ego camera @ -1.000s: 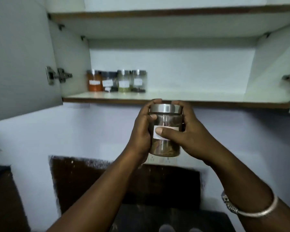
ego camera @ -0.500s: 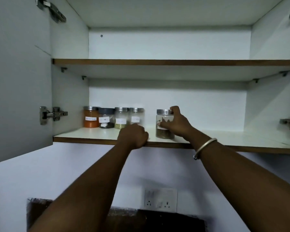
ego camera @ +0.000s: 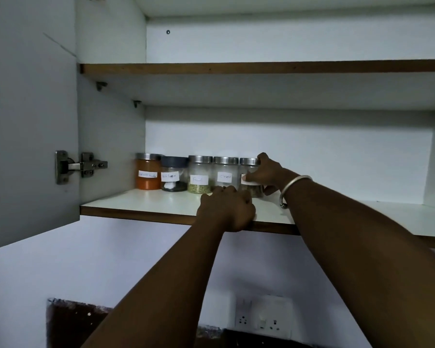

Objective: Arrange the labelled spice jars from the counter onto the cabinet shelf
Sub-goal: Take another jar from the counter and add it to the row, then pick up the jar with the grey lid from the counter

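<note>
Several labelled spice jars stand in a row at the back left of the lower cabinet shelf (ego camera: 141, 204): an orange one (ego camera: 148, 175), a dark-lidded one (ego camera: 174, 175), one marked fennel (ego camera: 200, 175) and one marked cloves (ego camera: 225, 173). At the row's right end stands a fifth jar (ego camera: 252, 189) with a steel lid and brown contents. My right hand (ego camera: 268, 173) grips this jar from the right, thumb across its label. My left hand (ego camera: 227, 209) rests on the shelf's front edge with fingers curled, holding nothing.
The cabinet door (ego camera: 28, 116) stands open on the left with its hinge (ego camera: 79, 166) showing. An upper shelf (ego camera: 261, 67) runs above. The lower shelf stretches bare to the right of the jars. A wall socket plate (ego camera: 263, 315) sits below.
My right hand slid the brown jar left along the shelf until it joined the row beside the cloves jar. The left hand stays at the shelf edge. The view rose slightly.
</note>
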Available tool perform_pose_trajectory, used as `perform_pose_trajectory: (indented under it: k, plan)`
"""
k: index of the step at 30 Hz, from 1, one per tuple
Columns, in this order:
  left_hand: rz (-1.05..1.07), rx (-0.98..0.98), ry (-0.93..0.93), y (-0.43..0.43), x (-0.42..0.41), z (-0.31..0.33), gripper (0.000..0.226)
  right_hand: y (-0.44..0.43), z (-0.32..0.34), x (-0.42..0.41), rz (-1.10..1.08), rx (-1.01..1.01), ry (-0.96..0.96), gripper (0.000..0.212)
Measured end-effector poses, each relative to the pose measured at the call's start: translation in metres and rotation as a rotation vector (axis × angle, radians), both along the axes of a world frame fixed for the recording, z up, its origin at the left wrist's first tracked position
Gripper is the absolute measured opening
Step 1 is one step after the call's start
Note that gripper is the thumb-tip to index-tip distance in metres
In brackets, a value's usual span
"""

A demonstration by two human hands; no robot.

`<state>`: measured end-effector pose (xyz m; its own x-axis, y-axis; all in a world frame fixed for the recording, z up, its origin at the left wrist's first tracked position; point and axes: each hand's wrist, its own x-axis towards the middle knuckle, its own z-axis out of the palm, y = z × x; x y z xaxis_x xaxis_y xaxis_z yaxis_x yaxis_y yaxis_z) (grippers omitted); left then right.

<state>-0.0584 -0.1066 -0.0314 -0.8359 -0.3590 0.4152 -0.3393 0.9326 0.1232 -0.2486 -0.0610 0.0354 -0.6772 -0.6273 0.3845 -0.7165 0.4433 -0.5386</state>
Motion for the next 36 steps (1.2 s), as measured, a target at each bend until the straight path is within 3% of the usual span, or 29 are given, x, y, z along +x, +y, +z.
perform_pose_trajectory:
  k: [5,9,11,13,15,17,20,24,25,28,30,33,36]
  plan:
    - [-0.002,-0.006,0.002,0.000,-0.003,-0.001,0.039,-0.003,0.005,-0.001,0.011,0.053,-0.081,0.081]
    - [-0.019,-0.031,0.093,0.002,0.002,-0.003,0.039,0.006,-0.006,0.013,0.003,0.057,-0.165,0.135]
    - [-0.047,-0.047,0.159,0.002,0.005,-0.005,0.038,0.015,-0.015,0.026,0.017,0.032,-0.267,0.139]
    - [-0.068,-0.032,0.196,0.006,0.008,-0.005,0.040,0.033,-0.019,0.039,0.059,0.034,-0.391,0.119]
    - [-0.088,-0.001,0.215,0.013,0.015,-0.005,0.040,0.056,-0.020,0.055,0.130,0.020,-0.478,0.055]
    - [-0.104,0.037,0.242,0.021,0.026,-0.005,0.039,0.082,-0.022,0.083,0.154,0.035,-0.470,0.018]
    - [-0.144,0.153,0.344,0.049,0.047,-0.021,0.047,0.120,-0.041,0.135,0.167,0.021,-0.368,0.025]
    - [-0.344,0.513,0.725,0.116,0.062,-0.058,0.036,0.159,-0.078,0.188,0.216,-0.271,-0.215,0.035]
    - [-0.404,0.605,0.780,0.135,0.068,-0.077,0.031,0.172,-0.100,0.204,0.222,-0.357,-0.252,0.035]
    - [-0.420,0.667,0.886,0.180,0.092,-0.139,0.023,0.213,-0.171,0.241,0.256,-0.585,-0.284,0.032]
    - [-0.377,0.717,0.795,0.197,0.110,-0.194,0.019,0.230,-0.233,0.252,0.162,-0.570,-0.251,0.030]
    - [-0.302,0.939,0.502,0.212,0.132,-0.285,0.016,0.245,-0.339,0.257,0.077,-0.402,-0.348,0.024]
    - [-0.279,1.000,0.224,0.210,0.142,-0.363,0.017,0.260,-0.436,0.254,0.055,-0.216,-0.442,0.022]
